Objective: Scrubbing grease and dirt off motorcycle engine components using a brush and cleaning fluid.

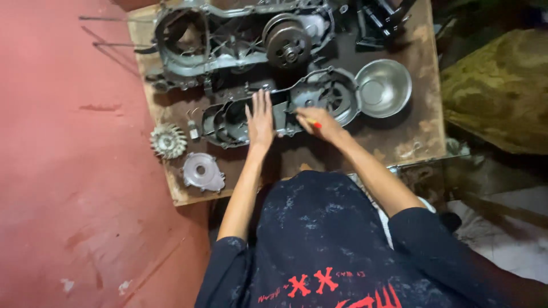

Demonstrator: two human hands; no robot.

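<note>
The left hand lies flat, fingers spread, on the one grey metal cover. The right hand pinches a red-tipped tool against it. Beyond: one round steel bowl, one finned fan wheel, one wooden board.

I see a dark grey engine cover on a brown, stained wooden board. The steel bowl is shiny silver, the finned fan wheel pale grey. The floor is dull red. My shirt is black, speckled white, with red markings.
</note>
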